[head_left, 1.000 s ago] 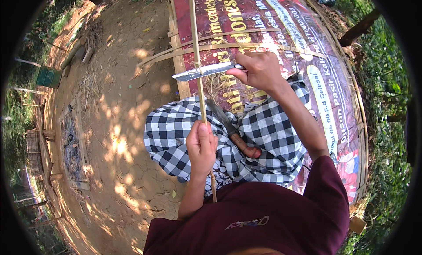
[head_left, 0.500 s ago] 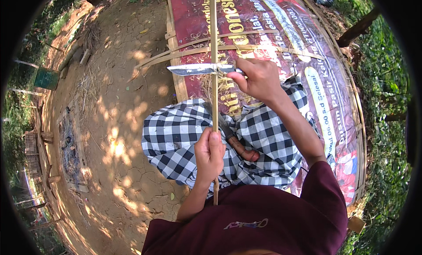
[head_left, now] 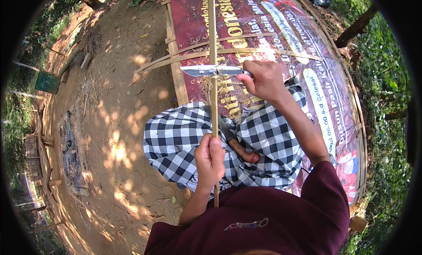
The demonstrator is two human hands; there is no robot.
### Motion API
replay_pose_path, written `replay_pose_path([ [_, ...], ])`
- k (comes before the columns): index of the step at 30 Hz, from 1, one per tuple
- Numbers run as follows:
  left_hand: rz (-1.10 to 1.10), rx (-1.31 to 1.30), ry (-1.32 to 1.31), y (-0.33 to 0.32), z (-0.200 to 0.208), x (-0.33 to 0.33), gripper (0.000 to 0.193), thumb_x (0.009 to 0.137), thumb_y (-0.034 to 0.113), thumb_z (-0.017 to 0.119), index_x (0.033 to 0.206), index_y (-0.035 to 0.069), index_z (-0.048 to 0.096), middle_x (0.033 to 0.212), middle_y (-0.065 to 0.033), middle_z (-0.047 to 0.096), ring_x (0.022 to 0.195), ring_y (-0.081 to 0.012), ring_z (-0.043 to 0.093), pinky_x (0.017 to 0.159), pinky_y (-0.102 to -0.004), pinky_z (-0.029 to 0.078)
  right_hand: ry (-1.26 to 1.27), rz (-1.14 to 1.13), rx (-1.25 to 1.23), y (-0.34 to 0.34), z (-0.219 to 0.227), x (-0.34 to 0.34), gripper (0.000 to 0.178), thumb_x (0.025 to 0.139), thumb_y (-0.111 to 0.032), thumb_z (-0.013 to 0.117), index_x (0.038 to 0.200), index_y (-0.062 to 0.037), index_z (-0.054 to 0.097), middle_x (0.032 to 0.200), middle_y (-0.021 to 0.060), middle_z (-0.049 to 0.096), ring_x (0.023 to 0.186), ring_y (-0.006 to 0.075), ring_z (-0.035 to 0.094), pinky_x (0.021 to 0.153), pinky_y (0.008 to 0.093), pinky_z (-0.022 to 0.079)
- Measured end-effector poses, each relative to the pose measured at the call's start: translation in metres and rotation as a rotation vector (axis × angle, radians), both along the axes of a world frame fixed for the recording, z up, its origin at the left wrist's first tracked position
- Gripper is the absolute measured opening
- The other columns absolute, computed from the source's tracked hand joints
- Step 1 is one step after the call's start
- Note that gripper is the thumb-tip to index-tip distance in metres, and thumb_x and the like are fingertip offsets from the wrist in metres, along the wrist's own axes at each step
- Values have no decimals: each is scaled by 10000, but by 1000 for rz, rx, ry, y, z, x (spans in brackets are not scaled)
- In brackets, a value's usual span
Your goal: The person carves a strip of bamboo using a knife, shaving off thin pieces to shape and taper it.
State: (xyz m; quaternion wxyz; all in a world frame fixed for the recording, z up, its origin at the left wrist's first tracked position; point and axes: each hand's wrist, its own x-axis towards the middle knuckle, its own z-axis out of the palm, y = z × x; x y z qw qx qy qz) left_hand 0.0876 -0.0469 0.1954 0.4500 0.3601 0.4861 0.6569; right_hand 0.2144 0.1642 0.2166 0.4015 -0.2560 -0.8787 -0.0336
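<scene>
My left hand [head_left: 209,159] is closed round a long, narrow bamboo strip [head_left: 214,96] standing lengthwise in front of me, its near end by my shirt. In my right hand [head_left: 263,81] is the handle of a knife [head_left: 198,70]. The knife's blade lies crosswise on the strip, well beyond my left hand, tip pointing left. A thin pale curl of shaving shows where blade and strip meet. On my lap, over black-and-white checked cloth [head_left: 176,132], rests a brown wooden piece with a rounded end [head_left: 246,154]; its far part runs dark between the cloth folds.
Under and ahead of me a red printed banner [head_left: 193,83] covers a bamboo-edged platform, with shavings scattered on it. Two thin bamboo strips [head_left: 184,57] lie across it, their ends overhanging the left edge. Cracked, sunlit earth [head_left: 118,101] is at left; a green container [head_left: 47,81] stands farther off.
The knife has slid a little to the right across the strip, with my right hand. My left hand and the strip sit slightly nearer to me.
</scene>
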Motion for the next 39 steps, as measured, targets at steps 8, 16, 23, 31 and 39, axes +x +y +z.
replay_pose_path([
  [8, -96, -135, 242, -3, -22, 8, 283, 1007, 236, 412, 818, 29, 443, 583, 41, 358, 439, 4, 261, 392, -194, 233, -169, 147, 211, 5, -8, 11, 574, 836, -625, 486, 583, -114, 415, 475, 22, 400, 393, 209, 493, 368, 355, 360],
  [16, 6, -143, 78, 12, -16, 4, 262, 986, 193, 457, 784, 26, 473, 546, 59, 379, 473, -1, 319, 414, -198, 245, -25, 98, -143, -16, -17, -12, 460, 864, -480, 562, 644, -88, 468, 487, 72, 454, 419, 275, 501, 399, 384, 368],
  [23, 72, -200, 130, 13, -8, -1, 234, 984, 183, 464, 825, 16, 506, 542, 39, 431, 460, -13, 384, 410, -195, 284, -185, 321, -216, -62, -32, -18, 449, 873, -511, 532, 690, -102, 501, 512, 52, 509, 442, 270, 551, 396, 382, 408],
  [31, -160, -308, -51, -19, -19, 0, 314, 1018, 271, 351, 823, 55, 469, 486, 37, 381, 372, -25, 327, 361, -188, 285, -216, 236, -148, -42, -17, -2, 434, 838, -502, 579, 688, -102, 500, 516, 44, 454, 447, 257, 526, 405, 370, 364],
  [39, -53, -227, -29, -29, -32, 3, 354, 1026, 273, 330, 766, 59, 437, 500, 41, 338, 394, -14, 282, 368, -199, 227, -188, 363, -210, -74, -37, -8, 471, 846, -525, 549, 666, -100, 452, 515, 45, 444, 442, 254, 518, 395, 366, 383],
])
